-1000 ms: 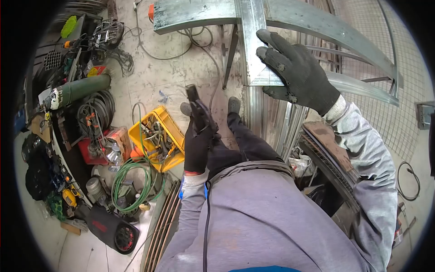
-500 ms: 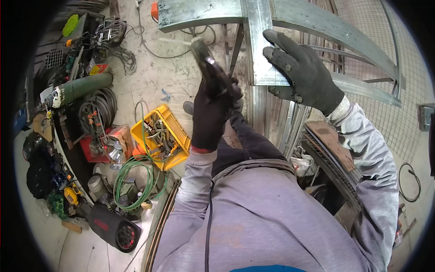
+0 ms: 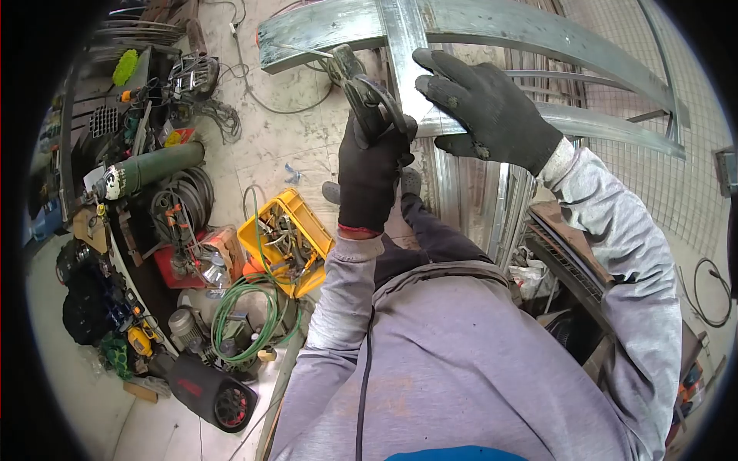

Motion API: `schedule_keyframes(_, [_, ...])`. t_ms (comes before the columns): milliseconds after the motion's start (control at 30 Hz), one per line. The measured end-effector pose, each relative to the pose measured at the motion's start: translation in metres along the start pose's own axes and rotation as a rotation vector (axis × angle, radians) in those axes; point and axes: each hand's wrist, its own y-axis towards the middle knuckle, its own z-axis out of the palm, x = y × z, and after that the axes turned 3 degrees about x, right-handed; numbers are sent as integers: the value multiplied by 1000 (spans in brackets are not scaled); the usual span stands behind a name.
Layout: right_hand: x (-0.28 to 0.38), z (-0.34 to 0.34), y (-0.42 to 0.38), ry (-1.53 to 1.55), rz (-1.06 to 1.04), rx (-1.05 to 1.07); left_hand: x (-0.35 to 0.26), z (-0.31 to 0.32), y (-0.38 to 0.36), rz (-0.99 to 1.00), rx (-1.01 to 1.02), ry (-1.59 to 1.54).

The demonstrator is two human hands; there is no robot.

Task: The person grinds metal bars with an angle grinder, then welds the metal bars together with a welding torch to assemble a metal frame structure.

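Observation:
My left hand [image 3: 367, 184], in a dark glove, is closed around a welding electrode holder [image 3: 361, 88]. From the holder's jaw a thin welding rod [image 3: 304, 51] sticks out to the left, overlapping the metal frame in this view. The frame [image 3: 500, 27] is made of shiny galvanized tube, with a curved rail crossed by a straight upright [image 3: 401, 46]. My right hand [image 3: 500, 115], in a dirty dark glove, has its fingers spread. Its fingertips are right by the corner where the upright meets the lower rail [image 3: 592, 124].
On the floor to the left are a yellow crate [image 3: 288, 242] of tools, a coiled green hose [image 3: 250, 319], a green gas cylinder [image 3: 154, 170] and a black speaker [image 3: 211, 392]. Metal lengths [image 3: 446, 184] lie beneath the frame. A rack of flat stock [image 3: 569, 246] stands at right.
The view has shifted, and the frame appears farther left. My left hand has tilted the electrode holder, so the rod shows more clearly. My right hand has moved slightly left and up, fingers still spread.

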Motion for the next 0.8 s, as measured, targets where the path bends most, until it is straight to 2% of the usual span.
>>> schedule_keyframes(100, [2, 0, 1, -36, -31, -60, -3, -1, 2, -36, -15, 194])
schedule_keyframes(233, [4, -3, 3, -19, -10, -53, 3, -1, 8, 44, -44, 197])
schedule_keyframes(333, [15, -12, -13, -77, 55, -141, 3, -3, 7, 38, -41, 230])
schedule_keyframes(400, [12, -15, -29, -143, 182, -166, 0, -3, 7, 21, -28, 258])
schedule_keyframes(533, [-4, -16, -41, -132, 248, -29, -3, -2, 5, 5, -47, 312])
schedule_keyframes(633, [-6, -12, -41, -80, 276, -34, 0, -7, 6, 31, -32, 344])
schedule_keyframes(700, [-9, -7, -42, -85, 264, -61, -2, -9, 5, -57, -30, 333])
schedule_keyframes(800, [-9, -6, -42, -89, 263, -71, -4, -10, 4, -62, -16, 390])
